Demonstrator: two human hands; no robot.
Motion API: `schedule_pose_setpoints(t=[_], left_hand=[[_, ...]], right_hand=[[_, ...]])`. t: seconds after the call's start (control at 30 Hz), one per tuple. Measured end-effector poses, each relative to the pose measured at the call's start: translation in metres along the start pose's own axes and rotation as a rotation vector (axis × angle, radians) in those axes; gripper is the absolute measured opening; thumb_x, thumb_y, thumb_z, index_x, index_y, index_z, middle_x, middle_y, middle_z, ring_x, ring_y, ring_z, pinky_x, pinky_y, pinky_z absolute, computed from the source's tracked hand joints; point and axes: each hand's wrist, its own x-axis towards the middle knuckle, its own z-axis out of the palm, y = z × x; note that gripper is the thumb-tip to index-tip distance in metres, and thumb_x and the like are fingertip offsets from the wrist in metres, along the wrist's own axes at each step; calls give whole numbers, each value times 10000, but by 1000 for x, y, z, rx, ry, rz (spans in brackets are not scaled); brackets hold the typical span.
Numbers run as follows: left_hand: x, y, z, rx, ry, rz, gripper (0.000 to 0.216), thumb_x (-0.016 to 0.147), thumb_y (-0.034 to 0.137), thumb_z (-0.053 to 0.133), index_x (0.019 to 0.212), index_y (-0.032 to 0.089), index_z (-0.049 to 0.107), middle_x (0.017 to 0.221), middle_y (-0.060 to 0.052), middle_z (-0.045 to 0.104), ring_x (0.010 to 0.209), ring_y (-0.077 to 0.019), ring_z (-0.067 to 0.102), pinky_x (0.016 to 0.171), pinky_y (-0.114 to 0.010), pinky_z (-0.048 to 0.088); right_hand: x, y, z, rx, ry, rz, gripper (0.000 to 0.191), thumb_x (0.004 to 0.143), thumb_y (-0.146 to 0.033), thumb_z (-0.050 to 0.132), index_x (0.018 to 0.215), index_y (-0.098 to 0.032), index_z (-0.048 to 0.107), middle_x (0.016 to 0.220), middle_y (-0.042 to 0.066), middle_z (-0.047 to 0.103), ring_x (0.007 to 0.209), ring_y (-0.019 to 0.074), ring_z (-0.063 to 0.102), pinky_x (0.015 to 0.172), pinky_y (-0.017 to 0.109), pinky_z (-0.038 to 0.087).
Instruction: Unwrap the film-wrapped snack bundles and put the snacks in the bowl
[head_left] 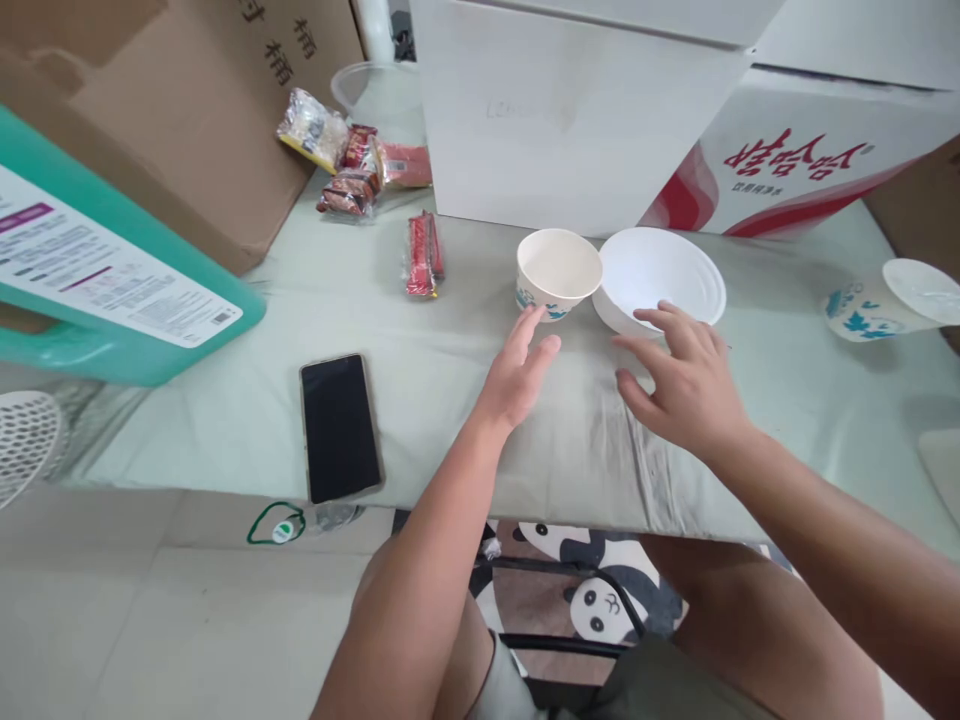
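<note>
A white paper cup [559, 268] with a blue leaf print stands upright on the cloth-covered table [277, 320]. Just in front of it is my left hand [519, 368], fingers stretched out and thumb apart, its tips at the cup's lower front; whether they touch I cannot tell. Right beside the cup sits a white round bowl [667, 275]. Over the bowl's near rim hovers my right hand [679, 380], fingers spread and partly bent, with nothing seen in it. That hand covers part of the bowl's front side.
A phone [341, 428] lies at the front left, near a green jug [112, 260]. Wrapped snacks [352, 165] and a red packet [424, 255] lie farther back. White boxes [570, 110] line the back. Another printed paper cup [877, 305] is at the far right.
</note>
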Motion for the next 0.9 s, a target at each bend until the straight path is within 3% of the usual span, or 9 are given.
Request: schedule_pose_setpoints(t=[0.07, 0.13, 0.2, 0.37, 0.47, 0.57, 0.63, 0.73, 0.9], left_hand=[[-2, 2, -4, -58, 245, 80, 148, 905, 354, 656, 856, 216, 674, 964, -52, 731, 947, -190, 684, 830, -301, 528], [-4, 6, -12, -168, 514, 207, 334, 915, 278, 604, 612, 210, 480, 601, 24, 499, 600, -121, 510, 617, -253, 421], [-5, 12, -22, -307, 690, 310, 419, 918, 223, 535, 552, 218, 332, 520, 52, 325, 493, -102, 357, 524, -254, 316], [-7, 17, -43, -435, 792, 331, 380, 856, 147, 486, 529, 213, 305, 509, 57, 269, 455, -80, 272, 468, -246, 227], [-5, 11, -48, -422, 795, 305, 391, 872, 156, 481, 539, 213, 285, 520, 54, 251, 461, -78, 257, 463, -249, 201], [-5, 4, -52, -373, 758, 284, 411, 906, 184, 488, 563, 213, 264, 540, 49, 244, 488, -81, 259, 483, -258, 204], [-5, 1, -55, -323, 733, 282, 428, 922, 214, 503, 575, 212, 254, 555, 45, 238, 510, -86, 265, 501, -263, 215], [-6, 0, -61, -310, 745, 287, 448, 940, 257, 515, 579, 214, 253, 562, 44, 234, 525, -92, 265, 511, -264, 238], [-9, 6, -62, -365, 795, 323, 449, 953, 259, 504, 579, 220, 258, 558, 54, 222, 501, -91, 249, 495, -257, 231]], right_hand=[[15, -23, 2, 149, 30, -86, 261, 948, -229, 568, 1169, -201, 703, 1324, 182, 673, 1335, 384, 611, 1045, 551, 504], [39, -53, 10, 325, -3, -136, 306, 950, -202, 530, 1217, -212, 679, 1297, 160, 681, 1262, 320, 648, 1034, 486, 535], [68, -86, 25, 465, -92, -100, 378, 956, -190, 478, 1291, -200, 653, 1316, 156, 663, 1252, 280, 645, 1047, 436, 544], [141, -147, 80, 422, -242, 114, 577, 948, -199, 454, 1522, -231, 512, 1554, 190, 467, 1375, 347, 549, 1098, 522, 496], [174, -158, 108, 304, -281, 184, 602, 942, -264, 515, 1544, -282, 486, 1618, 184, 399, 1369, 410, 542, 1088, 584, 463], [191, -153, 124, 255, -353, 188, 558, 932, -286, 534, 1490, -288, 526, 1518, 177, 506, 1283, 400, 596, 1037, 556, 486], [191, -147, 128, 275, -358, 170, 503, 906, -266, 543, 1408, -262, 569, 1359, 171, 611, 1164, 368, 643, 967, 508, 516], [173, -141, 123, 441, -249, 196, 371, 861, -243, 556, 1231, -246, 583, 1097, 112, 687, 964, 293, 660, 835, 418, 538], [85, -135, 83, 946, -36, 399, 221, 896, -315, 553, 1061, -283, 410, 797, -17, 549, 665, 169, 563, 619, 306, 484]])
